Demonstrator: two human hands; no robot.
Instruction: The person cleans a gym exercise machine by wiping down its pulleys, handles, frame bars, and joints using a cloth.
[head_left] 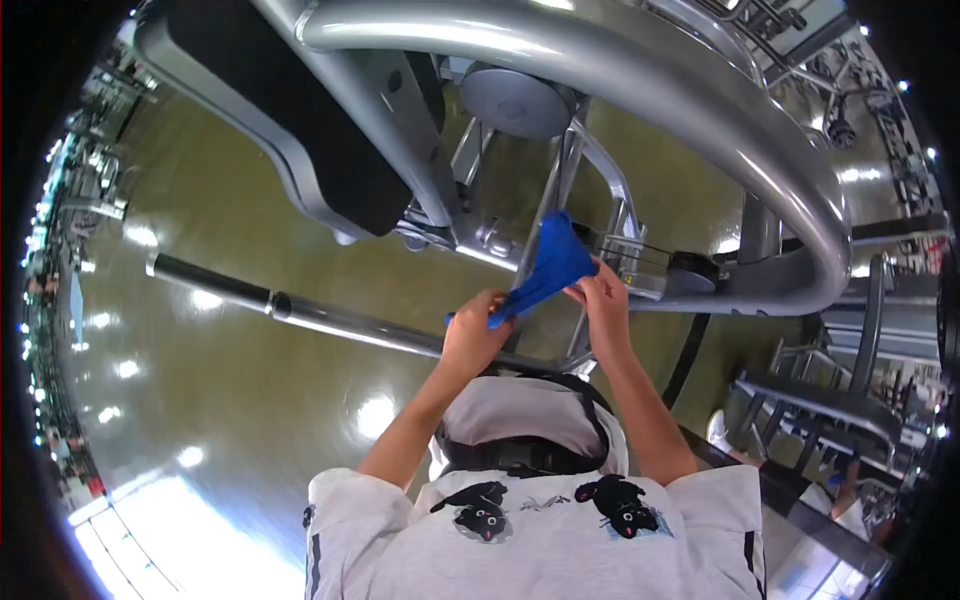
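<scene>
A blue cloth (560, 262) is stretched between my two hands, in front of the gray metal frame of an exercise machine. My left hand (476, 330) has its fingers closed on the lower left end of the cloth. On the right, my right hand (603, 298) pinches the cloth's right edge, and the upper part of the cloth stands up in a point. Both hands are above my lap, beyond the black waist strap (525, 455).
A thick gray tube (640, 60) curves overhead and down the right. A bar with a black grip (212, 282) extends left. A black pad (290, 110) stands upper left, a round pulley (517, 100) top centre. Another person's arm and shoe (717, 430) show lower right.
</scene>
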